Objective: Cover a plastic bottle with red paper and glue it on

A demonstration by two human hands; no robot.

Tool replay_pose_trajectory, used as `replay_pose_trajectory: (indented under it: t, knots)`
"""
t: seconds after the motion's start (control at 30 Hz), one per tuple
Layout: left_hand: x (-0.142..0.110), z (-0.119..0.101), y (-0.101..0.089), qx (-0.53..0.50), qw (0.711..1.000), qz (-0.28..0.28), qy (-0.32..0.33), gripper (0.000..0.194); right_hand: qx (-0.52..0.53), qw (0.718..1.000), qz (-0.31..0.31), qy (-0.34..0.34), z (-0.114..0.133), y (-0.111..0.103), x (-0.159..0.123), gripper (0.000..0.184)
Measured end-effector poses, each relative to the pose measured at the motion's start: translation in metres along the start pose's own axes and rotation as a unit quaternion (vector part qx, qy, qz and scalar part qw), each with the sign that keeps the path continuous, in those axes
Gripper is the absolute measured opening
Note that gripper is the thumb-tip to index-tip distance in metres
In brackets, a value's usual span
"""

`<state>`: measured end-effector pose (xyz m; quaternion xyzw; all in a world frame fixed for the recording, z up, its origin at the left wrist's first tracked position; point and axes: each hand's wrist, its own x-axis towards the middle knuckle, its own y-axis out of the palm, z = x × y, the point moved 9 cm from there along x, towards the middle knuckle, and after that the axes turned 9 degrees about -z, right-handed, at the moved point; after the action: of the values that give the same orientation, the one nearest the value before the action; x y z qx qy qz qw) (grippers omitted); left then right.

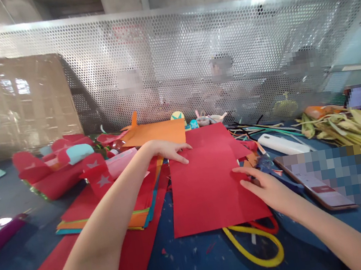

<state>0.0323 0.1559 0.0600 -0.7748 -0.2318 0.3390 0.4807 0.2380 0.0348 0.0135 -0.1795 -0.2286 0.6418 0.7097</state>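
Observation:
A red paper sheet [206, 190] lies in front of me, over another red piece [206, 133] behind it. My left hand [171, 150] rests at the sheet's upper left edge, fingers stretched and apart. At the right edge, my right hand [259, 181] touches the paper with its thumb and forefinger spread; its other fingers are partly hidden. Yellow [276, 254] and red loop handles poke out from beneath the sheet's near edge; what they belong to is covered. Under my left forearm sits a stack of coloured paper [145, 213].
Red paper shapes with silver stars [53, 178] stand on the left, beside a purple object [4, 236]. An orange sheet [159, 132] lies behind. To the right are a phone [319, 186], a white elongated object [283, 144] and dried husks [353, 126]. A perforated metal panel [169, 41] rises behind.

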Motion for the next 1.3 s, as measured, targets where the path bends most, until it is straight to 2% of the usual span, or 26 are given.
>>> replay_pose_trajectory:
  t: [0.2, 0.37, 0.47, 0.57, 0.73, 0.93, 1.1, 1.2, 1.3]
  knots:
    - [0.003, 0.006, -0.004, -0.004, 0.999, -0.035, 0.0, 0.091, -0.002, 1.0, 0.003, -0.019, -0.001, 0.001, 0.0, 0.047]
    - [0.002, 0.003, -0.008, -0.011, 0.998, -0.054, 0.015, 0.088, -0.017, 0.997, -0.035, -0.066, 0.007, -0.005, 0.001, 0.039]
    - [0.0, 0.0, -0.014, -0.016, 0.996, -0.078, 0.026, 0.082, -0.018, 0.996, -0.037, -0.08, 0.007, -0.005, 0.001, 0.039]
    - [-0.002, -0.003, -0.025, -0.023, 0.992, -0.117, 0.036, 0.069, 0.008, 0.996, -0.036, -0.082, 0.006, -0.005, 0.002, 0.041]
    - [-0.008, -0.01, -0.046, -0.05, 0.978, -0.197, 0.043, 0.05, 0.05, 0.99, -0.111, -0.075, 0.01, -0.02, 0.003, 0.048]
    - [-0.015, -0.018, -0.055, -0.115, 0.963, -0.241, 0.044, 0.05, 0.115, 0.986, -0.113, -0.044, 0.015, -0.027, 0.003, 0.044]
    - [-0.012, -0.026, -0.055, -0.138, 0.955, -0.252, 0.067, 0.055, 0.172, 0.973, -0.153, 0.021, 0.001, -0.032, 0.003, 0.041]
    - [-0.01, -0.026, -0.054, -0.098, 0.961, -0.252, 0.061, 0.056, 0.185, 0.966, -0.182, 0.014, -0.002, -0.037, 0.004, 0.038]
    - [-0.007, -0.021, -0.047, -0.071, 0.97, -0.228, 0.048, 0.055, 0.161, 0.97, -0.18, -0.004, 0.0, -0.037, 0.005, 0.037]
